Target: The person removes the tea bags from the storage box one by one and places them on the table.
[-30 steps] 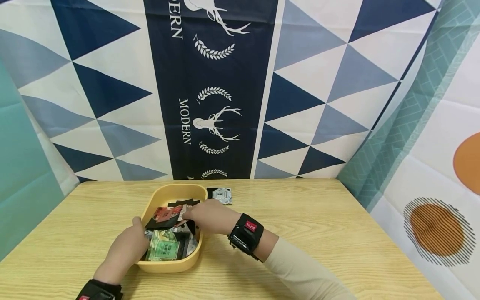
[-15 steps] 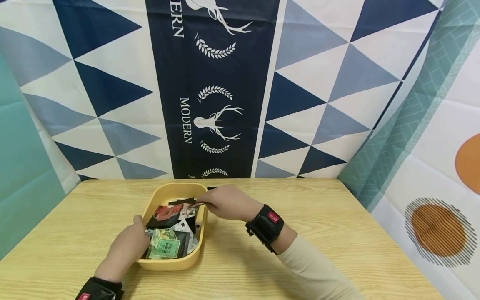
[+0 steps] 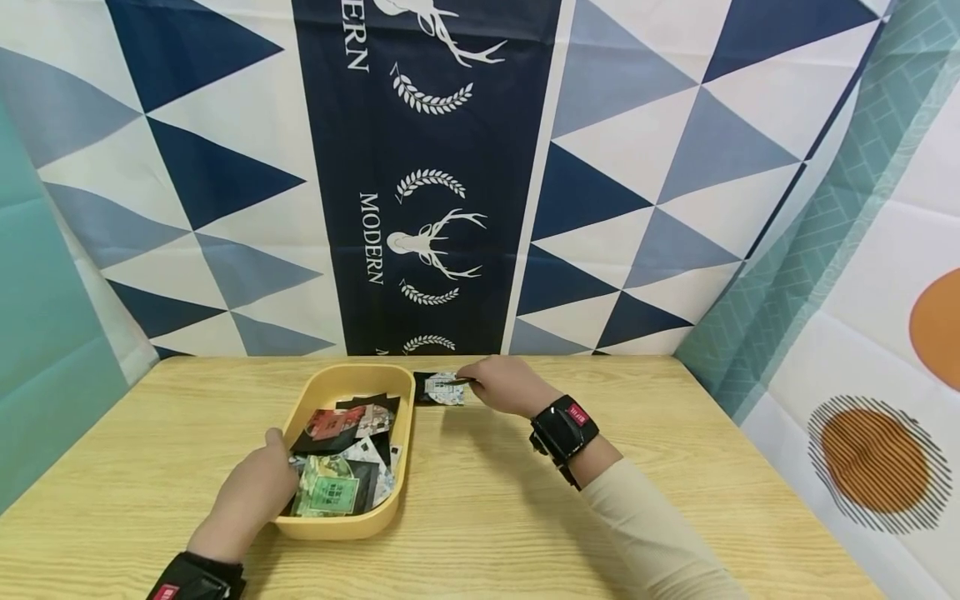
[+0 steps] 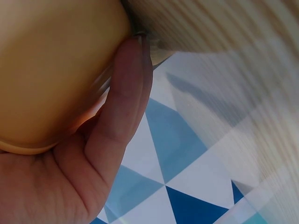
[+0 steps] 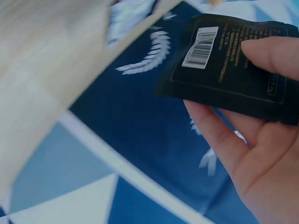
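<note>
My right hand is over the far part of the table, right of the yellow bin. It pinches a flat black sachet with a barcode and small print, thumb on the printed face and fingers beneath. Just below and left of it lies a black-and-white sachet on the table. My left hand grips the bin's left side, thumb at the rim and fingers along the outer wall. Inside the bin are several sachets, among them a red one and a green one.
The light wooden table ends at a patterned cloth backdrop. Another cloth hangs along the right side. Table surface stretches to the right of the bin.
My right hand has lifted a sachet out of the bin and carried it right and back, over the table by the lying sachet. The left hand has stayed on the bin.
</note>
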A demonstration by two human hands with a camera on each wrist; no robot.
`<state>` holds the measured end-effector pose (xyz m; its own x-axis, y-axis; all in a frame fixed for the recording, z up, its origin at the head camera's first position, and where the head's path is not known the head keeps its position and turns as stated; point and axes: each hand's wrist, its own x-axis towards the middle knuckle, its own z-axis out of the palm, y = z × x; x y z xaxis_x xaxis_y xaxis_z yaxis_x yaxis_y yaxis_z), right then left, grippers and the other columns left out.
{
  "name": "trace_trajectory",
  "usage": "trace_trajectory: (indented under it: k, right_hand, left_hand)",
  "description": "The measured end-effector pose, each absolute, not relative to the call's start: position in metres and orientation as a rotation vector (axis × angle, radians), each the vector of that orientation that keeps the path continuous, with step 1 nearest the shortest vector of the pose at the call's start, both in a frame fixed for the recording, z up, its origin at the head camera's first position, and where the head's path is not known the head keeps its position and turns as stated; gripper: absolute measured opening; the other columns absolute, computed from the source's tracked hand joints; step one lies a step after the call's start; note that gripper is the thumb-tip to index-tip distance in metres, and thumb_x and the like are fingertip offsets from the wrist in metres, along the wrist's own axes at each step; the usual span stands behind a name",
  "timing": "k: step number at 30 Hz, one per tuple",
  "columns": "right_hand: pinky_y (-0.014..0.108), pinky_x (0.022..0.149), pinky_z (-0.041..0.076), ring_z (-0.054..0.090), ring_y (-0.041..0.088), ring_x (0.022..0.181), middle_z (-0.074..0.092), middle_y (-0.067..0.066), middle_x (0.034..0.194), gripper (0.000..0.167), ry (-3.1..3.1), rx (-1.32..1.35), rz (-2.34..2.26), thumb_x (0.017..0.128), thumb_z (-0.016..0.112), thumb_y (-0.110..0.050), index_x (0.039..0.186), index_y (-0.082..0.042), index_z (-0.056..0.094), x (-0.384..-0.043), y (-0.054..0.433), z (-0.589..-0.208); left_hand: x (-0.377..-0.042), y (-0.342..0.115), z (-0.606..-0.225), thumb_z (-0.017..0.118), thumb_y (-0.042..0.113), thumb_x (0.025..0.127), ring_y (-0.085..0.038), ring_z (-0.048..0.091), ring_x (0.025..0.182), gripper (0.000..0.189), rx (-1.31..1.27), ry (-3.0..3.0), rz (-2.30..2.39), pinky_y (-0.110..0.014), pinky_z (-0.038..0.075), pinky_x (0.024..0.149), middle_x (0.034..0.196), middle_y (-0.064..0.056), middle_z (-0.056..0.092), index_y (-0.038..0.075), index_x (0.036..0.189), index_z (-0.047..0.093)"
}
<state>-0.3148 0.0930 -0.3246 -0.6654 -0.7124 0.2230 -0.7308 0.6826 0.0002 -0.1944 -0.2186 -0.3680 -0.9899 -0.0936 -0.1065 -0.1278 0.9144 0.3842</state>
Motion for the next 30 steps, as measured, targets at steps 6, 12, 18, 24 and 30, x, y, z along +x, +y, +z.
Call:
trace_trajectory:
  k: [6,12,18,24,30]
  right_hand:
    - [0.034,0.072,0.051,0.066,0.017,0.079,0.072,0.002,0.093,0.022,-2.758,1.026,0.09,0.093,0.052,-0.009,0.103,-0.014,0.071,-0.33,0.105,-0.341]
    - [0.039,0.071,0.051,0.066,0.024,0.078,0.07,0.005,0.087,0.017,-2.851,0.915,0.022,0.091,0.055,-0.008,0.098,-0.01,0.07,-0.336,0.11,-0.348]
    - [0.042,0.082,0.05,0.065,0.029,0.095,0.07,0.011,0.102,0.024,-2.943,0.895,0.009,0.093,0.051,-0.004,0.109,-0.009,0.067,-0.344,0.112,-0.358]
    - [0.045,0.089,0.047,0.061,0.031,0.106,0.066,0.013,0.112,0.028,-3.08,0.838,0.071,0.094,0.051,-0.007,0.119,-0.012,0.062,-0.357,0.116,-0.373]
    - [0.042,0.086,0.045,0.06,0.027,0.101,0.064,0.01,0.107,0.025,-3.196,0.791,0.083,0.091,0.057,-0.022,0.114,-0.01,0.06,-0.366,0.113,-0.382]
  left_hand:
    - [-0.194,-0.22,-0.368,0.042,0.003,0.088,-0.02,0.052,0.056,0.055,-0.172,2.985,0.613,-0.031,0.039,0.049,0.075,-0.023,0.059,-0.022,0.13,0.017]
    - [-0.195,-0.22,-0.369,0.043,0.004,0.088,-0.02,0.054,0.057,0.056,-0.18,2.983,0.627,-0.031,0.039,0.049,0.079,-0.026,0.059,-0.022,0.131,0.017]
    - [-0.194,-0.22,-0.369,0.043,0.005,0.088,-0.02,0.052,0.055,0.057,-0.185,2.979,0.638,-0.031,0.038,0.048,0.076,-0.023,0.059,-0.021,0.131,0.016]
    - [-0.195,-0.22,-0.369,0.043,0.005,0.087,-0.02,0.051,0.055,0.058,-0.201,2.976,0.64,-0.032,0.037,0.048,0.074,-0.02,0.058,-0.021,0.131,0.016]
    - [-0.194,-0.221,-0.368,0.043,0.004,0.085,-0.021,0.05,0.053,0.058,-0.192,2.985,0.642,-0.032,0.036,0.047,0.071,-0.018,0.057,-0.021,0.132,0.016]
